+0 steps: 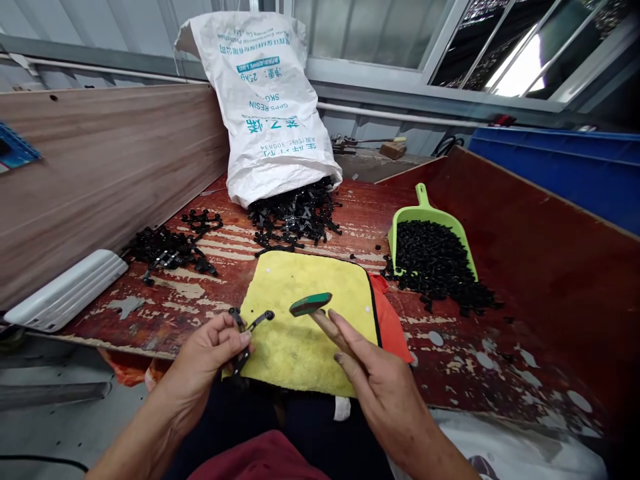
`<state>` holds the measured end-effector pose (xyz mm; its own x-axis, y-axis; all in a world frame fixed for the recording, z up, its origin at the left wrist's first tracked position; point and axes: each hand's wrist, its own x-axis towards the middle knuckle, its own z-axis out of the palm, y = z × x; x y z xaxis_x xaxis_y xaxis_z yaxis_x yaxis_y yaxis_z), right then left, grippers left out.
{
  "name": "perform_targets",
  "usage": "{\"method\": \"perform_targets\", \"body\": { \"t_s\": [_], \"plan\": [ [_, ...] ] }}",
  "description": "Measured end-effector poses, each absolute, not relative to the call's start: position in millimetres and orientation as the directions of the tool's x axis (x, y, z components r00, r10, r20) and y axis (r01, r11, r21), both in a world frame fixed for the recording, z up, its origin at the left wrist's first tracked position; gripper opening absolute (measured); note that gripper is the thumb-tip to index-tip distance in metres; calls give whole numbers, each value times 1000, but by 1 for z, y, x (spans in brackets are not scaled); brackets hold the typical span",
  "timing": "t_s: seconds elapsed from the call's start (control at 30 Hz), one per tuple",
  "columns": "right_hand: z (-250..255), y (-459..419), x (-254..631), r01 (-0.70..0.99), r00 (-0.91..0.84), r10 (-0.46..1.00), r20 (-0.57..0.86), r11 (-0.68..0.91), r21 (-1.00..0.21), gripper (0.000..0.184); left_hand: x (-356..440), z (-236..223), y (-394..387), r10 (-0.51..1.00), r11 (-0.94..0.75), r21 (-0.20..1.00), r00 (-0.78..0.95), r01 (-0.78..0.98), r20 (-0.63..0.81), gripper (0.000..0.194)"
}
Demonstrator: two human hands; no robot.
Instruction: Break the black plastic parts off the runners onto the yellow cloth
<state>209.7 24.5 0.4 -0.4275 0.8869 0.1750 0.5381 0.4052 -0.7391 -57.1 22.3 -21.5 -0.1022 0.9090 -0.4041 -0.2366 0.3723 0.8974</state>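
Observation:
My left hand [220,347] pinches a black branched plastic piece [260,319] with round ends, held just above the left side of a yellow cloth [310,353]. My right hand [373,373] has its fingers closed around a short tool with a green, dark-edged end [311,303]. That end points up and left over the middle of the cloth; the rest of the tool is hidden by the fingers, so its kind is unclear. The two hands are apart, and the tool does not touch the black piece.
A white printed sack [273,113] spills black branched pieces [295,213] behind the cloth. More lie in a pile [165,250] at left, beside a white slotted plastic cover [67,290]. At right, a green dustpan [423,195] holds small black parts [435,257]. Boards flank the worn red table [220,290].

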Motion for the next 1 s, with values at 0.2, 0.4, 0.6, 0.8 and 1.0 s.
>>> {"method": "perform_targets", "body": {
  "t_s": [0.2,0.4,0.6,0.8,1.0],
  "plan": [
    [-1,12,221,596,-458,882,113,399,-697,54,-30,-23,43,925,243,952,-252,-184,-284,42],
    [-10,-2,211,652,-520,836,176,522,-550,55,-25,-33,49,926,223,970,-290,-97,-242,39],
    [-19,-4,199,692,-564,816,124,550,-468,54,-27,-34,49,931,227,970,-273,-84,-242,38],
    [2,-1,213,610,-494,837,235,526,-593,56,-27,-27,51,920,248,948,-257,-202,-295,42],
    [-3,4,211,663,-445,873,199,471,-582,53,-26,-29,53,903,237,931,-290,-277,-316,45]
  ]
}}
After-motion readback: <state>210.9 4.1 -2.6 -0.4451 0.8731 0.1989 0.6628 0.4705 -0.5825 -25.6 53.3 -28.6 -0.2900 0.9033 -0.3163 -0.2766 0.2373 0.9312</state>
